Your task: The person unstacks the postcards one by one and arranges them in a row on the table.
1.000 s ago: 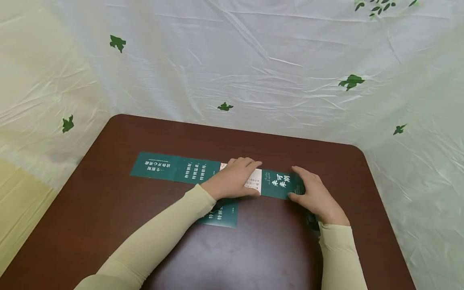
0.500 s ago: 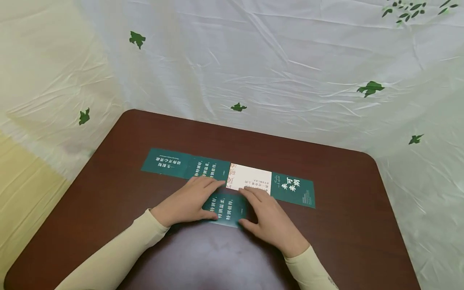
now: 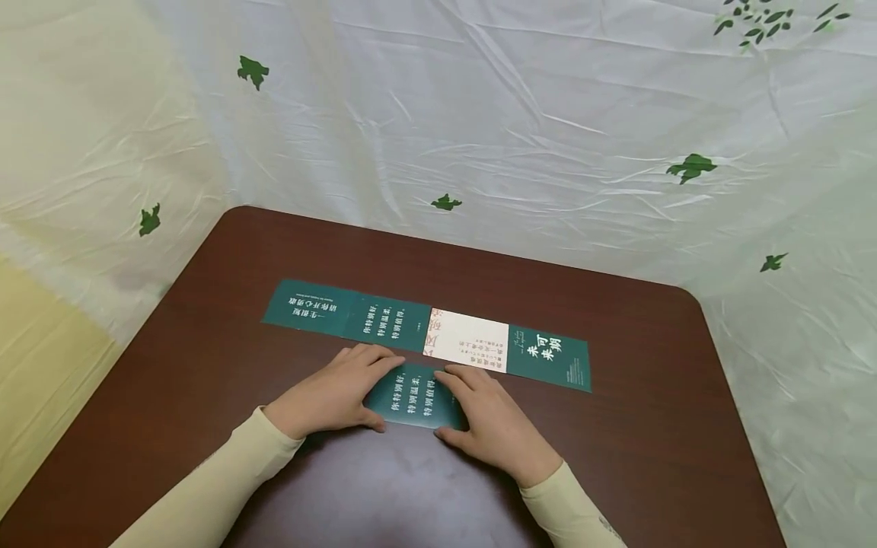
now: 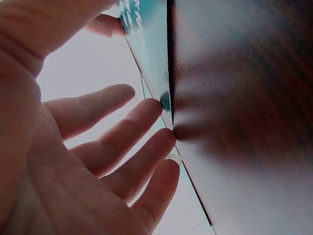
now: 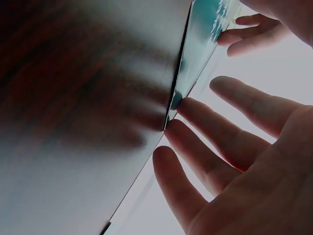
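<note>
A green card (image 3: 411,397) with white writing lies flat on the table, nearer to me than a row of similar cards. My left hand (image 3: 334,392) is at its left side and my right hand (image 3: 495,420) at its right side. Fingers of both hands are spread and gently bent, with the tips at the card's edges. In the left wrist view, the fingertips (image 4: 154,106) meet the edge of the card (image 4: 150,41); the right wrist view shows the same on the other side. Neither hand grips the card.
Behind runs a row of cards placed end to end: a far-left green card (image 3: 308,308), another green card (image 3: 387,323), a white card (image 3: 468,339) and a right-hand green card (image 3: 550,358). White cloth (image 3: 479,122) hangs past the back edge of the brown table (image 3: 438,259).
Both hands have left the row, where they were over the white card and at the right-hand green card. They came towards me to the near card. The view has shifted slightly.
</note>
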Available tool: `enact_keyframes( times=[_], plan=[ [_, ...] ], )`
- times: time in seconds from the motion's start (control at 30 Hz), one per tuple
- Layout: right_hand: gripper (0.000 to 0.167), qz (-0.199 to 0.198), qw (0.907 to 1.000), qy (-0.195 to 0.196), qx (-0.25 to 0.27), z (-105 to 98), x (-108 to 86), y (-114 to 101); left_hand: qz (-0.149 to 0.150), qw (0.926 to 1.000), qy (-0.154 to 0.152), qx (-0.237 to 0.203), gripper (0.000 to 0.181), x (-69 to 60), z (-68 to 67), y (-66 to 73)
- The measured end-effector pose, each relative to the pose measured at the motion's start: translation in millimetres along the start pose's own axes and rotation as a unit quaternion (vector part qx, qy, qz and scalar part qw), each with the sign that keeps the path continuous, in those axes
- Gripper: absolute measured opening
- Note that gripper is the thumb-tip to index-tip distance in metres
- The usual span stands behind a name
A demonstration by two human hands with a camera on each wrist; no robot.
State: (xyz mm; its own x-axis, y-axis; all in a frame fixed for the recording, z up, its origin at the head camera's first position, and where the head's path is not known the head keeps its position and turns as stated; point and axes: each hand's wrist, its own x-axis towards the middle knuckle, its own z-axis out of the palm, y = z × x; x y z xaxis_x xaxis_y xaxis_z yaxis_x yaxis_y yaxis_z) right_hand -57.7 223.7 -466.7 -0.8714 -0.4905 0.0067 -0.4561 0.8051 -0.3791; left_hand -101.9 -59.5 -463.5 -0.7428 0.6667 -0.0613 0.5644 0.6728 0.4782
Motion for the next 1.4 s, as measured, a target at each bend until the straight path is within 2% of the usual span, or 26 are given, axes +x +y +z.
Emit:
enact_keyframes(
  times=[0.23, 0.5, 0.73, 0.87, 1.07, 1.23, 1.3, 1.4],
  plan=[
    [0.079, 0.004, 1.0000, 0.001, 0.008, 1, 1.6, -3, -0.015, 0.9999, -0.003, -0.007, 0.091, -2.7, -4.4, 1.6],
    [0.083, 0.010, 0.9999, -0.007, 0.012, 0, 3.4, -3, -0.028, 0.9992, -0.011, -0.028, 0.091, -1.8, -4.6, 1.5],
    [0.086, 0.012, 0.9998, -0.010, 0.014, -1, 1.6, -1, -0.020, 0.9989, -0.011, -0.042, 0.090, 0.4, -4.1, 3.1],
    [0.087, 0.021, 0.9995, -0.013, 0.020, -3, -1.3, 0, -0.009, 0.9992, -0.012, -0.038, 0.088, 2.6, -3.4, 4.3],
    [0.090, 0.037, 0.9990, -0.017, 0.018, -9, -8.2, 1, 0.000, 0.9984, -0.019, -0.053, 0.087, 8.2, -2.3, 9.6],
    [0.092, 0.040, 0.9991, -0.014, 0.011, -21, -15.8, 11, 0.022, 0.9985, -0.017, -0.046, 0.086, 21.0, 0.0, 20.0],
    [0.091, 0.042, 0.9991, -0.006, 0.006, -27, -20.2, 20, 0.037, 0.9987, -0.013, -0.034, 0.086, 32.8, 0.9, 27.1],
    [0.089, 0.052, 0.9986, 0.007, -0.004, -38, -28.5, 38, 0.061, 0.9981, -0.009, -0.003, 0.086, 57.4, 3.3, 39.7]
  ],
)
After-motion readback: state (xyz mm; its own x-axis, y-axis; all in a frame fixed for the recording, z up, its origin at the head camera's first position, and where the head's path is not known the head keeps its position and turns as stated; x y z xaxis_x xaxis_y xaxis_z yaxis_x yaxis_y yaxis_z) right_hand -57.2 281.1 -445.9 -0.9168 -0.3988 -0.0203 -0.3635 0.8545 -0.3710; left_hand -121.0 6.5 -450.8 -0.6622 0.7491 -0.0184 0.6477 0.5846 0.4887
